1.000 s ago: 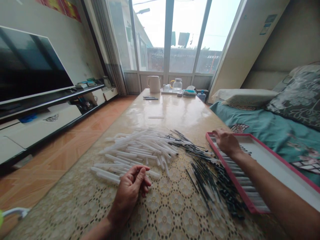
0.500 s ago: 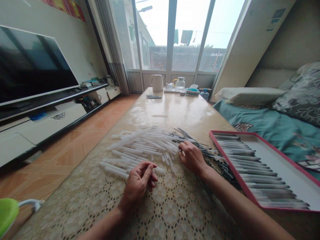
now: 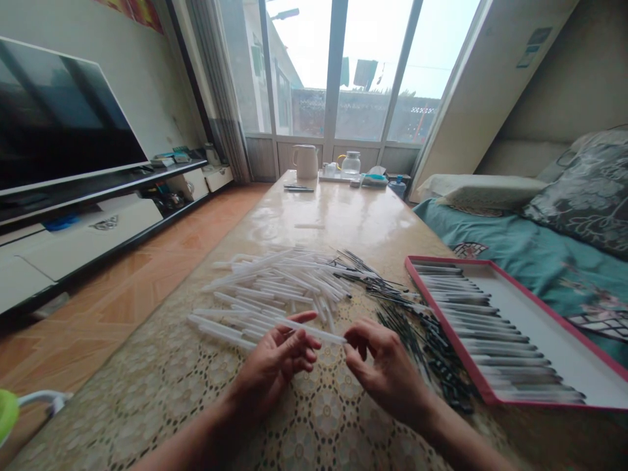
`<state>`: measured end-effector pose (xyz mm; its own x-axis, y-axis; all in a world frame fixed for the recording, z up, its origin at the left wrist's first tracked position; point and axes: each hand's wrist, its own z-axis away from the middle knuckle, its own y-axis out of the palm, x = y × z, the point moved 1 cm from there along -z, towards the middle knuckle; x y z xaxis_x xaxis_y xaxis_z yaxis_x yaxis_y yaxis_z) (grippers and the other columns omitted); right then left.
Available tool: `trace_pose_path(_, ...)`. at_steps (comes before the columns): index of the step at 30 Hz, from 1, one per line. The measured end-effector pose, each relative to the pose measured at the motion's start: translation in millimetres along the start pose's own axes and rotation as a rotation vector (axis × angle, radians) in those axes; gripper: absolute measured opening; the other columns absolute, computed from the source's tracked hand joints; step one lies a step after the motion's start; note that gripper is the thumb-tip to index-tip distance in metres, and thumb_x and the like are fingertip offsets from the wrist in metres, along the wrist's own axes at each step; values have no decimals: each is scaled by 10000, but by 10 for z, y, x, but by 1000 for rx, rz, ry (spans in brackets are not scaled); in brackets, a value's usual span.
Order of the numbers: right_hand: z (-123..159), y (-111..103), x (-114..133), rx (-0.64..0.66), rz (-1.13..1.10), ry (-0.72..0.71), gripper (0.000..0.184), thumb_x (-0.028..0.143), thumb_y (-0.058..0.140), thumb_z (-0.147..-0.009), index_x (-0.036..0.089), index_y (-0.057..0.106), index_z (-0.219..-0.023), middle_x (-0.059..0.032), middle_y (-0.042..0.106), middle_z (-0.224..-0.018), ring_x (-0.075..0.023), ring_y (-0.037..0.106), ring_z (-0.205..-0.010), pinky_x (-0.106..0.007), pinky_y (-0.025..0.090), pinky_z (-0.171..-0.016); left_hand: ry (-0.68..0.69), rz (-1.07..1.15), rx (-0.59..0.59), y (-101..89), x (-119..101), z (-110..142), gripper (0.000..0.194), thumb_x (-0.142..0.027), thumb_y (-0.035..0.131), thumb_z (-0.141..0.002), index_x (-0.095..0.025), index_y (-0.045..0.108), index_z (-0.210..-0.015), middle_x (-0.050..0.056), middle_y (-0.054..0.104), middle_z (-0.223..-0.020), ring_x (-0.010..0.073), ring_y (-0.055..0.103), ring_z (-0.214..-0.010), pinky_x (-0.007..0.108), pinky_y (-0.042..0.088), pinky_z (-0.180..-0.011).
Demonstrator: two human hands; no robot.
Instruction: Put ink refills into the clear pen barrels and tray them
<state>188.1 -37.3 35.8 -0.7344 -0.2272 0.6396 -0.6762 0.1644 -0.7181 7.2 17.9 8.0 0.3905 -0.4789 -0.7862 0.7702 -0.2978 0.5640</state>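
Observation:
A translucent white pen barrel (image 3: 330, 336) slants between my two hands above the patterned table cover. It passes between the thumb and index finger of my left hand (image 3: 282, 353), which is curled around it. The thumb and fingertips of my right hand (image 3: 380, 360) pinch its right end; whether a thinner part is in those fingertips too is hidden. Just beyond the left hand lies a loose heap of similar pen barrels (image 3: 275, 281). Thin black pen refills (image 3: 360, 268) lie to the right of that heap, and small black pieces (image 3: 444, 360) are piled beside the right hand.
A red-rimmed box (image 3: 449, 327) at the right holds a row of pens (image 3: 495, 327) with dark ends. At the table's far end stand a beige jug (image 3: 306, 161), a glass pitcher (image 3: 351, 165) and a tissue pack (image 3: 374, 178). A sofa (image 3: 490, 229) borders the right side.
My right hand has come back from the edge of the black refills toward me and now meets the pen barrel's end. The barrel shows more fully between the hands; my left hand has shifted slightly.

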Motion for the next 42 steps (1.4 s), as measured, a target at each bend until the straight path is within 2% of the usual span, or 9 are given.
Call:
trace_pose_path(3, 12, -17, 0, 41, 127, 51, 99, 203, 492, -805, 194, 535, -717, 14, 547, -692, -119, 519, -619, -227, 357, -587, 23, 44, -36, -52, -13, -22, 225, -251, 722, -729, -129, 686, -915, 37, 686, -685, 83, 597, -547, 180, 474, -533)
trace_pose_path(8, 42, -185, -219, 58, 626, 231, 86, 231, 504, -767, 188, 546, -705, -49, 609, -735, -191, 586, -689, -267, 334, -577, 60, 47, -98, -110, -24, -29, 202, -251, 708, -745, -126, 691, -903, 33, 687, -701, 93, 612, -577, 198, 502, -569)
trace_pose_path(14, 92, -97, -365, 126, 760, 260, 90, 173, 476, -760, 185, 549, -707, -75, 648, -765, -208, 631, -701, -259, 309, -531, 98, 29, -125, -78, -40, -11, 201, -263, 706, -746, -116, 685, -882, 40, 699, -700, 112, 639, -603, 208, 526, -584)
trace_pose_path(17, 68, -78, -341, 82, 693, 223, 88, 150, 460, -766, 185, 509, -701, -64, 627, -736, -190, 613, -664, -256, 318, -537, 126, 33, -169, -67, -53, -15, 143, -242, 684, -766, -121, 666, -840, 47, 714, -724, 129, 669, -638, 220, 546, -622)
trace_pose_path(21, 50, -83, -213, 61, 331, 118, 79, 165, 418, -823, 206, 443, -760, 20, 534, -620, -127, 527, -546, -222, 335, -522, 167, 86, -254, -75, -71, -25, 50, -178, 602, -828, -133, 626, -826, 59, 730, -770, 131, 690, -650, 221, 563, -643)
trace_pose_path(24, 65, -68, -98, 35, 100, 64, 63, 186, 405, -853, 216, 441, -811, 70, 436, -552, -102, 456, -481, -199, 315, -487, 174, 127, -292, -85, -85, -33, 84, -143, 537, -864, -129, 611, -826, 72, 730, -765, 128, 694, -648, 212, 567, -641)
trace_pose_path(29, 89, -24, -15, 9, 34, 24, 57, 173, 444, -827, 214, 459, -790, 75, 415, -560, -90, 422, -483, -198, 303, -492, 149, 145, -313, -72, -94, -34, 121, -131, 501, -880, -123, 603, -815, 75, 723, -735, 126, 691, -618, 206, 570, -609)
trace_pose_path(38, 96, -2, -37, 3, 11, 1, 67, 163, 460, -807, 208, 457, -758, 70, 427, -560, -86, 419, -480, -203, 295, -491, 129, 83, -232, -57, -54, -16, 39, -178, 614, -820, -144, 623, -803, 50, 736, -712, 126, 691, -622, 213, 556, -619)
trace_pose_path(42, 105, 27, 19, -6, -91, 55, 37, 199, 449, -840, 208, 436, -806, 88, 387, -528, -84, 397, -450, -203, 275, -465, 68, 5, -74, 10, 11, 22, 168, -270, 710, -739, -121, 682, -811, 69, 732, -667, 154, 690, -630, 241, 554, -639)
